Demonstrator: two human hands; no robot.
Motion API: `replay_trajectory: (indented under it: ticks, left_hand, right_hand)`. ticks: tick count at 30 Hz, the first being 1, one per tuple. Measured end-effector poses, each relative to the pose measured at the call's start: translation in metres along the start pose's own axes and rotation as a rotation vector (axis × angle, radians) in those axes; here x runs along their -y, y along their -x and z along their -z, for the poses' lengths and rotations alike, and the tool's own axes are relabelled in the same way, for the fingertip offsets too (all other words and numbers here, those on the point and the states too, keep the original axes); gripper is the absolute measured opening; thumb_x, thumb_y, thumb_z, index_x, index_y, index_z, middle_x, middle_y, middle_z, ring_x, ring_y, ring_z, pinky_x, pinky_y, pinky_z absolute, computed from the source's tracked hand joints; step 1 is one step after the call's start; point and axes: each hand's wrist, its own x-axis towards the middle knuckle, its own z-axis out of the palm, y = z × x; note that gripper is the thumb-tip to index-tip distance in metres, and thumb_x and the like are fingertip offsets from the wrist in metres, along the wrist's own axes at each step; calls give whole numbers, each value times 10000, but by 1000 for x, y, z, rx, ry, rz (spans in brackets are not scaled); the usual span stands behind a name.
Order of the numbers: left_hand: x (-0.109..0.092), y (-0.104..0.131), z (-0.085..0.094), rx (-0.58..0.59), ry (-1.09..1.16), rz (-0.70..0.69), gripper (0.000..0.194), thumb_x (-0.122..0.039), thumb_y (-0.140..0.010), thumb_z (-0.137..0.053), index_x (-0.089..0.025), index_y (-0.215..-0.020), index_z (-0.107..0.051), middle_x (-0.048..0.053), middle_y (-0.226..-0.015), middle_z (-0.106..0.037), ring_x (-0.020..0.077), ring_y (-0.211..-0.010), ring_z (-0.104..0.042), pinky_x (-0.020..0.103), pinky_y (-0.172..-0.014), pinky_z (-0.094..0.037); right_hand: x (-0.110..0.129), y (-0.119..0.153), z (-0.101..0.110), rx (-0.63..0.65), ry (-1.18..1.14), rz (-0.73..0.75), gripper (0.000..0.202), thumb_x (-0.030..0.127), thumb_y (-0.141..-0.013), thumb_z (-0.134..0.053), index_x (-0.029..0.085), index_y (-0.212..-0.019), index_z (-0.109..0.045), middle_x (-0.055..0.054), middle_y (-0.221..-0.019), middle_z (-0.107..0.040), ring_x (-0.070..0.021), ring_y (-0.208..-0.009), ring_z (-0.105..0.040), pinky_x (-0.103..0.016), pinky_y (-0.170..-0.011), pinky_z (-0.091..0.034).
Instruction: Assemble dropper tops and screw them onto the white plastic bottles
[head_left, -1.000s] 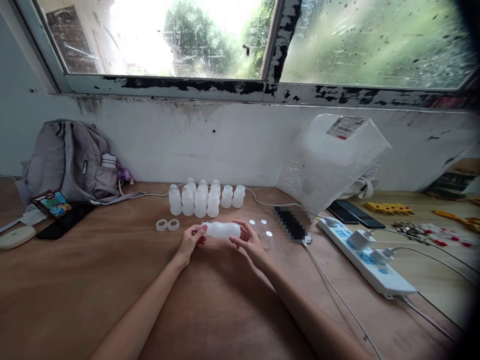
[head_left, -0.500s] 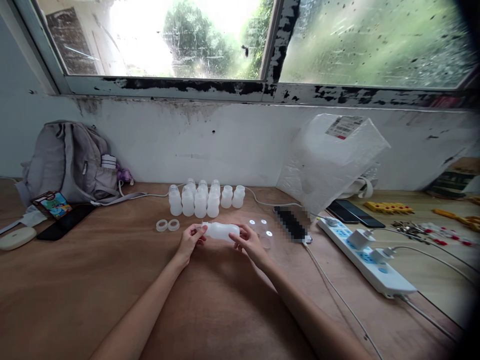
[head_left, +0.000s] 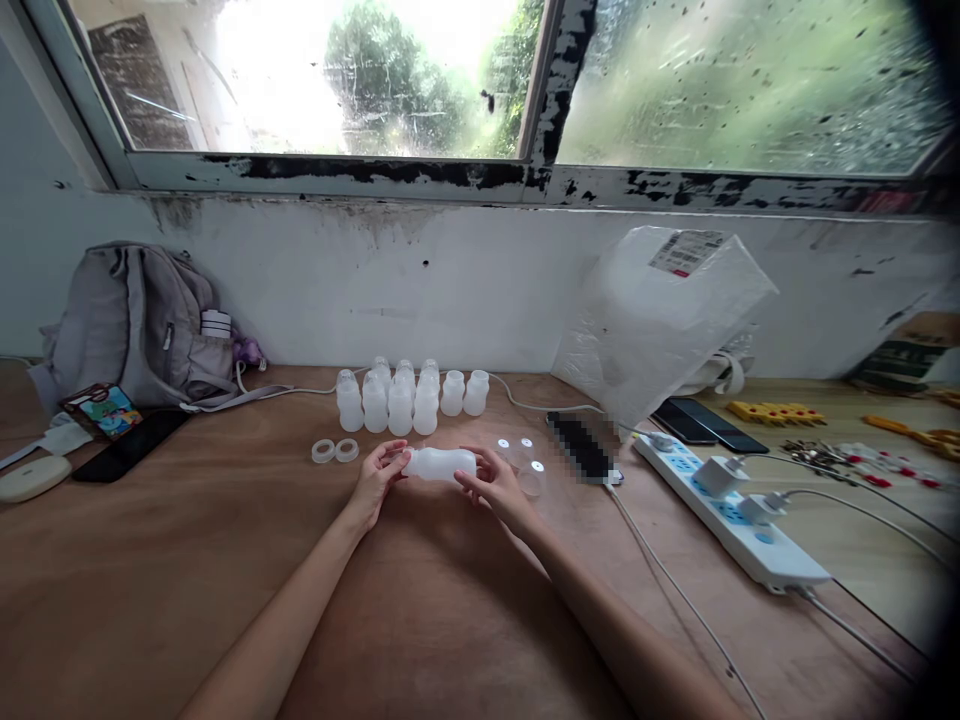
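Note:
A frosted white baby bottle (head_left: 442, 464) lies on its side in the air just above the tabletop, held between both hands. My left hand (head_left: 377, 480) closes around its neck end, where a clear tip is partly hidden by the fingers. Around the base end, my right hand (head_left: 496, 482) grips with thumb in front and fingers behind. Left of the hands are two white collar rings (head_left: 346, 451). Several clear pieces with small white discs (head_left: 537, 468) sit beside my right hand. Behind, several capped bottles (head_left: 401, 408) stand upright, with two open-necked bottles (head_left: 475, 394) at their right.
A grey backpack (head_left: 135, 320) and a dark phone (head_left: 131, 445) are at the left. On the right are a pixelated phone (head_left: 581, 448), a white power strip (head_left: 735, 510) with cables, and a clear plastic bag (head_left: 660, 310) against the wall. The wooden table (head_left: 420, 620) extends toward me.
My left fingers have shifted slightly around the bottle's neck end, now covering more of the tip. The bottle stays almost in place; the view has moved a little.

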Motion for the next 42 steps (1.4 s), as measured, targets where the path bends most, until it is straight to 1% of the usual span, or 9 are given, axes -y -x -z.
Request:
replay_trajectory:
  ticks: [5,11,15,20,25,31,36,39,42]
  left_hand:
    - [3,-1,3,-31,-93,38,340,-381,-621,-635,-152,-867,-583,44,-821,-607,115,-672,-557,208,-558,-442]
    - [-3,2,0,22,-87,-83,449,-253,-575,-687,-179,-984,-520,69,-976,-584,153,-827,-555,249,-695,-447]
    - [-3,4,-4,61,-3,-112,505,-214,-574,-687,-205,-1038,-486,68,-1108,-505,160,-952,-516,244,-773,-422]
    - [1,1,-1,-27,-16,21,405,-330,-675,-601,-196,-1032,-464,60,-909,-561,135,-788,-551,243,-658,-437]
    - [-2,0,3,55,-14,-80,497,-201,-592,-674,-204,-1045,-471,60,-1030,-546,147,-930,-517,238,-769,-408]
    - [1,-2,5,-3,-118,-3,420,-351,-655,-612,-181,-1020,-491,58,-864,-587,138,-745,-557,235,-622,-428]
    - [0,-2,2,12,-71,-133,460,-252,-570,-691,-189,-992,-518,70,-1056,-544,160,-943,-516,239,-768,-415]
    - [1,-2,2,-34,-65,-33,398,-348,-638,-629,-181,-982,-520,73,-968,-571,151,-840,-554,235,-680,-434]
    - [0,-1,3,13,-72,0,422,-327,-625,-646,-181,-996,-509,68,-924,-583,149,-806,-559,244,-668,-438]
  right_hand:
    - [3,0,1,25,29,119,469,288,-610,-653,211,-1041,-485,-26,-872,-565,-135,-747,-551,-240,-617,-463]
    - [-4,-2,1,-15,-1,-97,372,430,-667,-579,169,-926,-526,6,-650,-561,-74,-413,-490,-189,-372,-383]
    - [1,-1,1,-14,-126,-209,382,447,-656,-590,165,-908,-530,-6,-665,-572,-74,-414,-512,-179,-368,-395]
    - [7,1,1,-3,-151,-194,388,409,-626,-631,189,-928,-529,0,-707,-590,-74,-443,-528,-196,-418,-433]
    - [5,0,1,-17,-140,-176,412,406,-622,-633,184,-952,-526,6,-695,-588,-76,-452,-527,-202,-429,-436]
    - [4,0,1,-10,-141,-161,439,414,-617,-635,179,-968,-513,-4,-710,-590,-79,-449,-520,-210,-424,-444]
    - [3,-1,2,-20,-146,-146,450,401,-619,-638,182,-989,-508,-12,-754,-588,-77,-472,-522,-206,-428,-452]
    - [3,-1,2,-15,-145,-137,463,407,-615,-638,182,-998,-508,-15,-764,-591,-75,-465,-519,-210,-427,-456]
    - [2,-1,2,-17,-140,-134,466,408,-610,-643,191,-1000,-509,-13,-786,-592,-70,-456,-517,-207,-421,-455]
